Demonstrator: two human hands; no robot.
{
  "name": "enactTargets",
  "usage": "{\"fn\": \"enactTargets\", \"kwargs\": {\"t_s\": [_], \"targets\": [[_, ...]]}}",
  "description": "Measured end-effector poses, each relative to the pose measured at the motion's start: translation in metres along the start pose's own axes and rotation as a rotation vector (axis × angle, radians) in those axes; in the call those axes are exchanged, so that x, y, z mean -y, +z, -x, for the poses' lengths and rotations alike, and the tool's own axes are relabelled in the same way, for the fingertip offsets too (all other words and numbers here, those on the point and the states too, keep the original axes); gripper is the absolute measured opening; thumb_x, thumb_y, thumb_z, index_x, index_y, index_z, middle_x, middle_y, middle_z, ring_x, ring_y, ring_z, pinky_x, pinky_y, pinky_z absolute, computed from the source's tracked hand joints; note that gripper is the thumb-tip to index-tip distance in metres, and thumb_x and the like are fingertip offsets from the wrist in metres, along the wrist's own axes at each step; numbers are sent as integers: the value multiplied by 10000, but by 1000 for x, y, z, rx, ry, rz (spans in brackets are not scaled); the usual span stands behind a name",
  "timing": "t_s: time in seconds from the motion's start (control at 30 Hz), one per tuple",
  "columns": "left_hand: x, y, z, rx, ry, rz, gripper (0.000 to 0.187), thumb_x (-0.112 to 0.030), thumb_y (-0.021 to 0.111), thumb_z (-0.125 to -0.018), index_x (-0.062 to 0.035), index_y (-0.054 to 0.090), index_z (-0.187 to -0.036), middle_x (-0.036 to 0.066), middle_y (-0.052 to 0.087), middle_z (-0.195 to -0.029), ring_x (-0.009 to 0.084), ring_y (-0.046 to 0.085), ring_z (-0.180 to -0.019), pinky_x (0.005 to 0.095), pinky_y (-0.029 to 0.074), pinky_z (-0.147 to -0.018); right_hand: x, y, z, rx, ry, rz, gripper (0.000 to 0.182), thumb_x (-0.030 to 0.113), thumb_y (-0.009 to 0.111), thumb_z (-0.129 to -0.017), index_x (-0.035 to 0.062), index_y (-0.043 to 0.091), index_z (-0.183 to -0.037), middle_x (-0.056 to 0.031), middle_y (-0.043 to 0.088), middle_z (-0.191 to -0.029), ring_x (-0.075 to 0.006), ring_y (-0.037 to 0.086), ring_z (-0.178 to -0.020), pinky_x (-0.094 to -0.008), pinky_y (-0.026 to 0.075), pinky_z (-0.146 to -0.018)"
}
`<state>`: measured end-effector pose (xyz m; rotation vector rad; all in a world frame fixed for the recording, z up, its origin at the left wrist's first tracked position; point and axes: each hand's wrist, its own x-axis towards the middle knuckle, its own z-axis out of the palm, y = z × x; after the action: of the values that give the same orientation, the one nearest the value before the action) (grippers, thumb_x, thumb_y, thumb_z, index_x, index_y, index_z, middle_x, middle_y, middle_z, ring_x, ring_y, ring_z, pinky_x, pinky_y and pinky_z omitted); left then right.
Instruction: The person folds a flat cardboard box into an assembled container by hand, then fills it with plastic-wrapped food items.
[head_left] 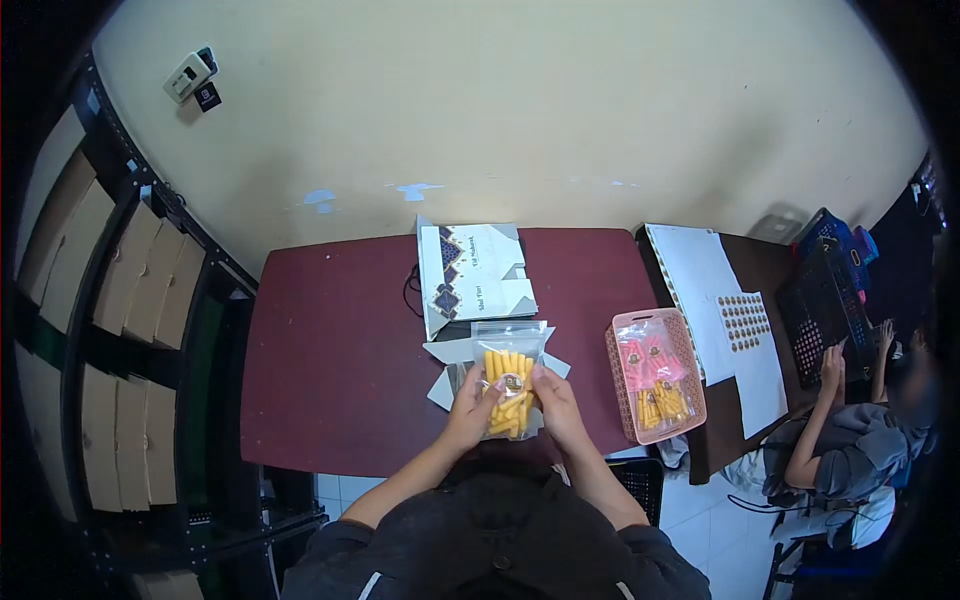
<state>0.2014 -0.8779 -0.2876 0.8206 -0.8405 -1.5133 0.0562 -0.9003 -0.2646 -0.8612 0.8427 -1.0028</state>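
A clear zip bag of yellow stick-shaped snacks (512,365), with a small round label on its front, is held upright between my hands. My left hand (470,408) grips its left edge, thumb on the front. On the opposite edge, my right hand (557,402) pinches the bag in the same way. Partly under and behind the bag lies an open white cardboard box (490,275), its lid printed with dark blue patterns and lettering. White flaps spread out around the bag; the box's inside is mostly hidden.
Right of the box, a pink basket (616,385) holds bags of pink and yellow sticks. A sheet of round stickers (745,325) lies on the dark side table. Beyond it are a black crate (825,310) and a seated person (850,440). Shelves with cartons (130,430) stand left.
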Motion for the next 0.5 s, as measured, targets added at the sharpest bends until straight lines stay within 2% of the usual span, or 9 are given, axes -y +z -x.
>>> {"fn": "enactTargets", "kwargs": {"t_s": [0.03,0.1,0.17,0.3,0.37,0.5], "targets": [[2,0,-1,7,86,-82,375,-77,467,-934,27,352,-1275,104,492,-1169,150,456,-1118,284,361,-955,3,2,0,-12,-18,22,289,168,497,-941,-50,497,-1130,-100,606,-1029,-124,587,-912,-256,466,-798],[0,6,1,0,110,-119,373,-78,462,-936,26,350,-1275,106,488,-1172,151,455,-1118,287,361,-955,7,10,3,-26,-36,44,291,171,498,-940,-49,497,-1131,-96,605,-1031,-125,584,-922,-257,461,-809],[0,8,1,-8,163,-162,373,-81,452,-940,30,343,-1279,113,477,-1183,149,450,-1117,290,360,-954,10,23,7,-17,-187,242,244,153,502,-940,-33,521,-1097,-72,608,-1008,-101,567,-943,-239,456,-799],[1,3,2,42,137,-185,382,-87,455,-941,31,336,-1284,116,470,-1192,150,447,-1115,288,359,-952,4,13,3,1,-139,212,255,146,514,-934,-29,510,-1119,-71,605,-1019,-99,568,-933,-237,455,-794],[3,4,4,-21,189,-338,371,-99,452,-945,30,340,-1275,116,468,-1193,150,448,-1110,286,361,-946,2,10,3,15,-70,104,256,149,505,-937,-23,508,-1127,-70,605,-1017,-96,572,-913,-236,455,-783],[0,2,5,0,149,-315,371,-109,452,-946,28,338,-1272,117,468,-1192,154,451,-1107,287,366,-941,2,5,3,56,-74,82,255,159,488,-945,-13,508,-1132,-65,608,-998,-94,576,-889,-230,453,-770]]}}
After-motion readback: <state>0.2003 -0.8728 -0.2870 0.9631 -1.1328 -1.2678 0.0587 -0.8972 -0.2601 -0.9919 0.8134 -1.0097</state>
